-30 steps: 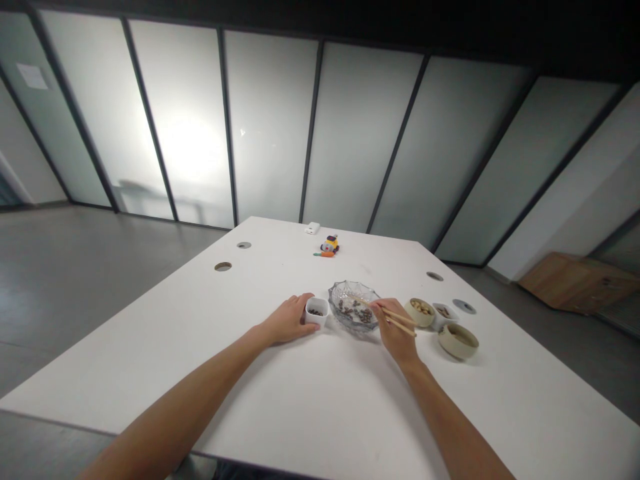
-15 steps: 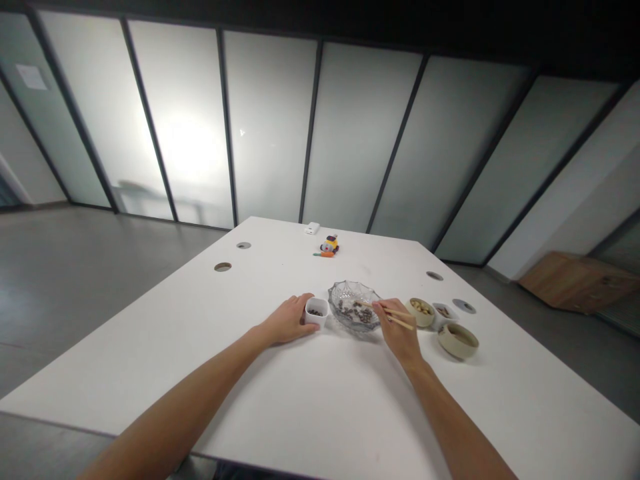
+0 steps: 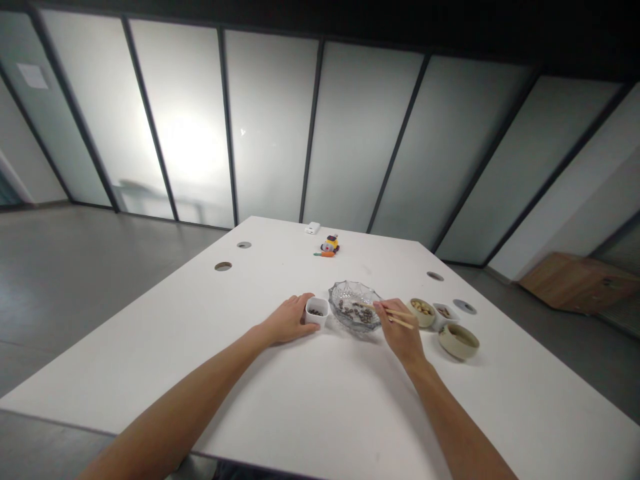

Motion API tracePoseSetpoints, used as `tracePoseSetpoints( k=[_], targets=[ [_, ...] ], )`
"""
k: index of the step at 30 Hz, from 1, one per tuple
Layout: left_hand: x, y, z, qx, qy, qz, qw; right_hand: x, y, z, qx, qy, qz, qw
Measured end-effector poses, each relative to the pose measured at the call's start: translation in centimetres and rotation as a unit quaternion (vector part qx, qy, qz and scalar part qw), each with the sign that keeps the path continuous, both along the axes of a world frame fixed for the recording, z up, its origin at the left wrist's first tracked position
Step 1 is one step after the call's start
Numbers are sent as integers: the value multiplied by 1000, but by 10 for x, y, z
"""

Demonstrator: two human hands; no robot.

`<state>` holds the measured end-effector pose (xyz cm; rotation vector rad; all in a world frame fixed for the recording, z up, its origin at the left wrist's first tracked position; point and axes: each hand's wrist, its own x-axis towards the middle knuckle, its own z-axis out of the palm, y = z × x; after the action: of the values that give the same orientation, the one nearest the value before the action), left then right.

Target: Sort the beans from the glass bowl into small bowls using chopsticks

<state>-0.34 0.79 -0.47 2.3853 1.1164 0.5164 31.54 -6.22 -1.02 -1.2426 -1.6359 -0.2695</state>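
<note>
My left hand (image 3: 291,320) is wrapped round a small white cup (image 3: 318,321) standing on the table, with dark bits at its bottom. Just right of the cup sits a clear glass bowl (image 3: 345,288) with a scalloped rim, holding many small dark seed-like pieces (image 3: 361,313). My right hand (image 3: 399,330) grips a pair of wooden chopsticks (image 3: 400,315), whose tips reach into the glass bowl. Whether the tips pinch a piece is too small to make out.
Right of my right hand stand a beige bowl (image 3: 421,323) of pale nut-like pieces, a small white dish (image 3: 445,312) with brownish pieces and another beige bowl (image 3: 459,343). Farther back lie a toy vehicle (image 3: 331,244), a toy carrot (image 3: 326,254) and a white device (image 3: 313,228).
Hardly anything differs. The chopsticks and my right hand have shifted very slightly over the glass bowl; my left hand stays on the white cup.
</note>
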Motion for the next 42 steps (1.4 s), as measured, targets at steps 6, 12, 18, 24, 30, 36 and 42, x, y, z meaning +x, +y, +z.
tracePoseSetpoints(
  k=[6, 12, 18, 24, 30, 36, 42],
  targets=[
    [0, 1, -2, 2, 5, 1, 1000, -2, -1, 3, -2, 5, 3, 1000],
    [0, 1, -2, 0, -3, 1, 1000, -3, -2, 3, 5, 8, 1, 1000],
    [0, 0, -2, 1, -7, 5, 1000, -6, -3, 4, -2, 12, 20, 1000],
    [1, 1, -1, 0, -5, 2, 1000, -6, -4, 4, -14, 21, 30, 999],
    [1, 2, -2, 1, -1, 3, 1000, -3, -4, 5, 1, 8, 15, 1000],
    [0, 0, 0, -11, -2, 1, 1000, 7, -3, 9, 23, -24, -36, 999],
    [0, 0, 1, -7, -3, 1, 1000, 8, -3, 11, 12, -29, -25, 999]
  ],
)
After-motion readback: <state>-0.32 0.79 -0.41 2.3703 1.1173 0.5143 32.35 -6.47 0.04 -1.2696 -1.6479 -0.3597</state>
